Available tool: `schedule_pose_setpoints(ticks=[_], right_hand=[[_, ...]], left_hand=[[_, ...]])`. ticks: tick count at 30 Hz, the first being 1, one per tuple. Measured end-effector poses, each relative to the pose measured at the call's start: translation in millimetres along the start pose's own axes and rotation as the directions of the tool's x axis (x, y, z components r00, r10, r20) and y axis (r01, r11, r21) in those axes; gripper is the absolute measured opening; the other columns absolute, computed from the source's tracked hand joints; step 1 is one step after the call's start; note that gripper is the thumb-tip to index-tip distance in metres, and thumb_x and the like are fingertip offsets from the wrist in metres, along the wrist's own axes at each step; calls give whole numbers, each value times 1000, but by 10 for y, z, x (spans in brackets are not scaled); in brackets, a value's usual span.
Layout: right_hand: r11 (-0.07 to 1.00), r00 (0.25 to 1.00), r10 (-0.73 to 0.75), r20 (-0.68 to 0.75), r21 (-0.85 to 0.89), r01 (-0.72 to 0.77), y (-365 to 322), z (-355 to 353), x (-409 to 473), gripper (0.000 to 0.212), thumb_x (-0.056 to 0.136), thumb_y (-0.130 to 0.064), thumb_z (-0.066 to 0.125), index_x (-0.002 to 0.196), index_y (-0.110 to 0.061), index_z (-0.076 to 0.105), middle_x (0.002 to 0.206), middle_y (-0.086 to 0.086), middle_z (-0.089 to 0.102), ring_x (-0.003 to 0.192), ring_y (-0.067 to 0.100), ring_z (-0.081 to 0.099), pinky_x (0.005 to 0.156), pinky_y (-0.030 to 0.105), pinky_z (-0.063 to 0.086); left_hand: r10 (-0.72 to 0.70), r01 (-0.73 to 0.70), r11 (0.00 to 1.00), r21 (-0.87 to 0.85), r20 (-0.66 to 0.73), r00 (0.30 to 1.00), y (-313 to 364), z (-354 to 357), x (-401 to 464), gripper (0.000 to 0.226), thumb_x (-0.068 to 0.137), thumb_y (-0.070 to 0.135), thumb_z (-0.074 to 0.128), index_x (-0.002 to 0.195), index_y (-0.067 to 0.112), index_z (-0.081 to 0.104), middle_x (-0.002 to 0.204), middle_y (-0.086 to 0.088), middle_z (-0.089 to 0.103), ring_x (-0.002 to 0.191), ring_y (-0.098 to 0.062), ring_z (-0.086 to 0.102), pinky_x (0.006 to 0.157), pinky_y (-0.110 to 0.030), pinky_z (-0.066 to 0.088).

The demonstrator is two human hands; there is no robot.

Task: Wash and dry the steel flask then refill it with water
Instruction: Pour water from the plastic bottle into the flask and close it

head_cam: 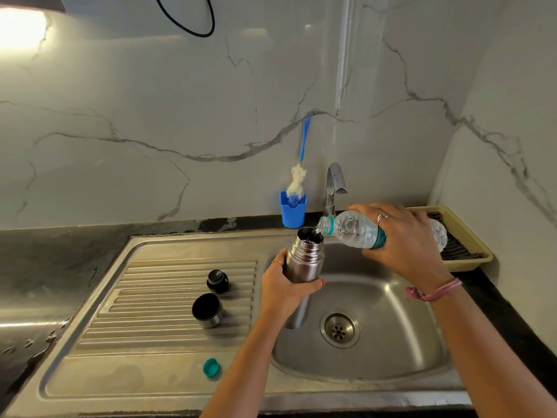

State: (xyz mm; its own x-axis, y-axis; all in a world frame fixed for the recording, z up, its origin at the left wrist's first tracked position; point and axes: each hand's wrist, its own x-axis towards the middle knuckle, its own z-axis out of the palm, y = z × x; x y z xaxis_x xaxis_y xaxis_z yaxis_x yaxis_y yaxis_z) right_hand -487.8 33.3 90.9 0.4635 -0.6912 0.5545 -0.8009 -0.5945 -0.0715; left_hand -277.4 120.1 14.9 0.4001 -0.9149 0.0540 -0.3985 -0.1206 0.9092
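Note:
The steel flask (303, 257) stands upright over the sink basin (376, 297), uncapped. My left hand (283, 292) grips its body from the left. My right hand (404, 236) holds a clear plastic water bottle (352, 229) tipped nearly flat, its mouth at the flask's opening, and water runs into the flask. On the ribbed drainboard (168, 300) lie the flask's black stopper (217, 280) and its steel cup lid (208, 309). The bottle's teal cap (211, 367) lies nearer the front edge.
A chrome tap (334, 185) rises behind the basin. A blue holder (293, 209) with a bottle brush (297, 181) stands against the marble wall. A beige drying tray (465, 236) sits at the right. Dark countertop (54, 260) borders the sink.

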Motion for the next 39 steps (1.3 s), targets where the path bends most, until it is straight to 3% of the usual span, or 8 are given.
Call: schedule_pose_setpoints(ticks=[4, 16, 22, 39], right_hand=[[1000, 1000, -6, 4, -8, 6, 0, 3, -3, 81, 59, -37, 87, 132, -34, 54, 116, -6, 63, 103, 22, 59, 89, 40, 40], [998, 999, -30, -16, -48, 29, 18, -8, 0, 84, 55, -35, 89, 132, -34, 54, 114, -6, 64, 99, 23, 61, 89, 42, 42], [998, 999, -43, -33, -40, 42, 29, -20, 6, 82, 56, -35, 89, 130, -34, 56, 113, -6, 64, 99, 22, 61, 90, 42, 41], [993, 992, -100, -79, -78, 94, 33, -53, 44, 79, 53, -35, 90, 126, -31, 60, 110, -4, 66, 93, 24, 64, 86, 43, 44]], left_hand=[[-3, 3, 1000, -3, -2, 1000, 1, 3, 1, 78, 60, 28, 94, 127, 23, 54, 113, 7, 65, 102, -12, 62, 92, -31, 52], [-3, 3, 1000, 0, 3, 1000, 6, 12, -6, 75, 60, 28, 93, 123, 28, 52, 108, 11, 62, 97, -6, 59, 89, -27, 50], [-5, 5, 1000, -10, 7, 1000, 2, 9, 1, 74, 61, 27, 93, 123, 25, 54, 110, 9, 64, 99, -8, 61, 93, -33, 53], [1, -1, 1000, -18, 12, 1000, 19, -11, 11, 70, 61, 24, 93, 117, 31, 52, 106, 12, 63, 96, -6, 61, 92, -32, 52]])
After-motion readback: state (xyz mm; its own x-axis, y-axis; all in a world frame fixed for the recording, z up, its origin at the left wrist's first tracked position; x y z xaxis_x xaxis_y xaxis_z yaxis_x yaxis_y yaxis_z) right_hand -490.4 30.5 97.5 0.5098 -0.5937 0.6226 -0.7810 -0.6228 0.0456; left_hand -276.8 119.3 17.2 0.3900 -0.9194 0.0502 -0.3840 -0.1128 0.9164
